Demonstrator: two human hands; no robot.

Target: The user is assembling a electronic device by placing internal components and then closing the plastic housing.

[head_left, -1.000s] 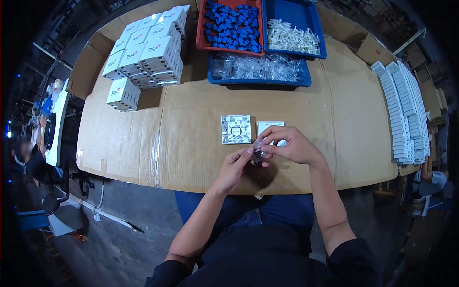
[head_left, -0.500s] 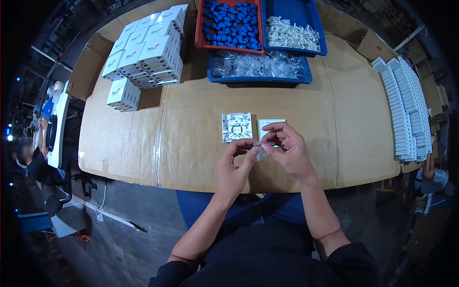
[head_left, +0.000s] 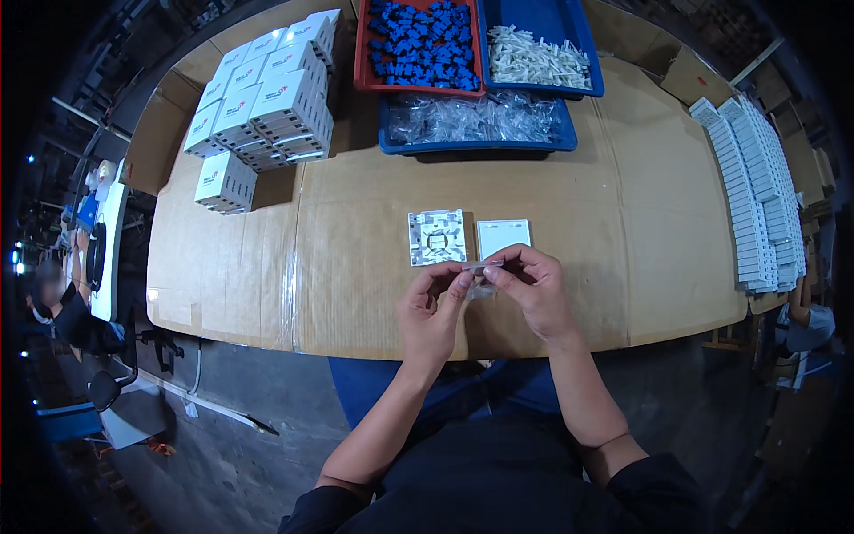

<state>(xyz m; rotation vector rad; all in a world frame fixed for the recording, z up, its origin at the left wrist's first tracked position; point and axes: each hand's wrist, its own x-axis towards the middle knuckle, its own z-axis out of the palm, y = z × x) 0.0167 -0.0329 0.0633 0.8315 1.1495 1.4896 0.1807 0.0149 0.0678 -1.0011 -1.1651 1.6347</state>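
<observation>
Between them, my left hand [head_left: 431, 307] and my right hand [head_left: 535, 289] pinch a small clear plastic bag [head_left: 481, 290] by its upper edge, thumbs and fingertips close together. The bag hangs over the near part of the cardboard-covered table; its contents are too small to make out. Just beyond my left fingers lies an open white square housing [head_left: 437, 238] with a grey patterned inside and a dark ring in the middle. To its right, beyond my right fingers, a flat white square cover [head_left: 503, 233] lies on the cardboard.
White boxes [head_left: 267, 93] are stacked at the back left. At the back stand a red tray [head_left: 359, 76] of blue parts, a blue tray [head_left: 598, 84] of white pieces and another blue tray [head_left: 388, 142] of clear bags. White units [head_left: 752, 196] line the right; a co-worker [head_left: 71, 303] sits far left.
My right hand's fingers have lowered onto the bag's edge, uncovering more of the white cover. The bag stays between both hands. The whole view has shifted slightly.
</observation>
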